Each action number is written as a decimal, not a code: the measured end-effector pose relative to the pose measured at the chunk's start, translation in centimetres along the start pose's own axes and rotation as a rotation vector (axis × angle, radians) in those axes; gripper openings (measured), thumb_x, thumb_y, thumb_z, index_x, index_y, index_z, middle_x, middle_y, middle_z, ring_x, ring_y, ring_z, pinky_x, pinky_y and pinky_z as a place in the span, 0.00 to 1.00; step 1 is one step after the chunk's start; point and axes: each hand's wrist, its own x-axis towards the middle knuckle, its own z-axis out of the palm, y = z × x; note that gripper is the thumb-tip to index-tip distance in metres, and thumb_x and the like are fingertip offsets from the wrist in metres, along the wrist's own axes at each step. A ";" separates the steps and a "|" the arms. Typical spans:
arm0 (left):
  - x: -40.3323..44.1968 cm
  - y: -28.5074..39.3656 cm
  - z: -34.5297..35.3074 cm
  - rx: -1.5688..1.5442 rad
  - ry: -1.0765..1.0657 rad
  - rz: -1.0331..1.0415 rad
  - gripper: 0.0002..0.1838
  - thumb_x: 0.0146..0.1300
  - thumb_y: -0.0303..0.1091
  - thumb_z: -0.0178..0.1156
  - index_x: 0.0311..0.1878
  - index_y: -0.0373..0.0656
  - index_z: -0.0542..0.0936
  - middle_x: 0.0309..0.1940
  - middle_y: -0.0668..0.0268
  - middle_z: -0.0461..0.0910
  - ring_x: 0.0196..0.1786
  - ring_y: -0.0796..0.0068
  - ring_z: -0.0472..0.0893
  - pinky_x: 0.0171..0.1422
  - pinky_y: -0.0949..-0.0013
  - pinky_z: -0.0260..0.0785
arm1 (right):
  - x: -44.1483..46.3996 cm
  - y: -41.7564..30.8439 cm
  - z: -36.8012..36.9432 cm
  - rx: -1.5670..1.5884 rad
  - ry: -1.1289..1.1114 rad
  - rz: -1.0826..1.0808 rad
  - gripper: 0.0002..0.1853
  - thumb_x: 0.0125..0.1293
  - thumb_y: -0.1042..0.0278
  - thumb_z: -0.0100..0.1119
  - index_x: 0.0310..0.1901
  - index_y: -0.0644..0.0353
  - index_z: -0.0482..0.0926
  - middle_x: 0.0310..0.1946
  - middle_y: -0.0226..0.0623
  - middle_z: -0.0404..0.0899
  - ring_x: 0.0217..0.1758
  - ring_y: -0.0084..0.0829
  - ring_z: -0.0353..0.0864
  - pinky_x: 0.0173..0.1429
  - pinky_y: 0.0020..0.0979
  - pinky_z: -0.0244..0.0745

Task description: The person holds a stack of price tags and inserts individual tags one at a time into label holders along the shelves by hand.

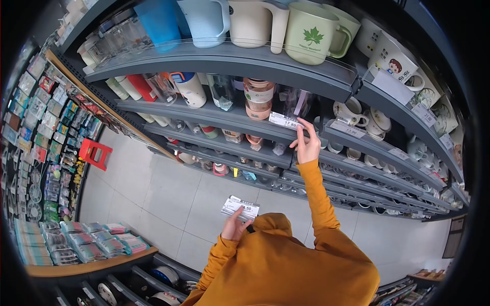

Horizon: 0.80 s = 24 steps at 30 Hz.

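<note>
My left hand [234, 225] is closed on a small bunch of white price tags [240, 206], held low over the floor; the top one ends in ".50". My right hand [308, 145] is raised to the shelf edge, its fingertips at the right end of a price tag [283, 120] reading 17.80. The thumb sits lower, and its contact with the tag is unclear. Just behind that tag stand a pink-lidded jar [259, 97] and a clear cup with a lilac strap [300, 103].
A green mug [312, 33] and other large cups line the upper shelf. White cups [350, 112] stand to the right. Lower shelves hold more drinkware. A red stool [95, 154] is on the tiled floor, beside hanging packets. Packaged goods [87, 238] lie on a counter behind left.
</note>
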 end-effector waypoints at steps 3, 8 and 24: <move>-0.1 -0.1 -0.3 -0.004 -0.008 0.007 0.16 0.66 0.34 0.56 0.55 0.42 0.70 0.47 0.66 0.75 0.49 0.72 0.79 0.43 0.72 0.79 | 0.1 -0.1 -0.3 -0.086 -0.029 -0.020 0.12 0.71 0.68 0.51 0.52 0.61 0.76 0.38 0.35 0.79 0.20 0.20 0.78 0.21 0.20 0.66; -0.3 -0.5 -0.6 -0.009 -0.019 0.026 0.16 0.66 0.34 0.55 0.55 0.42 0.69 0.47 0.66 0.75 0.49 0.72 0.79 0.43 0.72 0.79 | -0.3 -1.4 -1.1 -0.493 -0.033 -0.217 0.10 0.68 0.70 0.52 0.48 0.55 0.78 0.37 0.34 0.78 0.24 0.33 0.81 0.29 0.30 0.74; -1.4 -1.2 -0.2 0.014 -0.008 0.015 0.16 0.66 0.33 0.55 0.55 0.42 0.69 0.48 0.66 0.75 0.49 0.71 0.78 0.41 0.75 0.79 | -1.1 -1.7 -1.8 -0.738 0.009 -0.347 0.10 0.64 0.72 0.54 0.45 0.51 0.80 0.42 0.27 0.77 0.32 0.42 0.81 0.34 0.39 0.75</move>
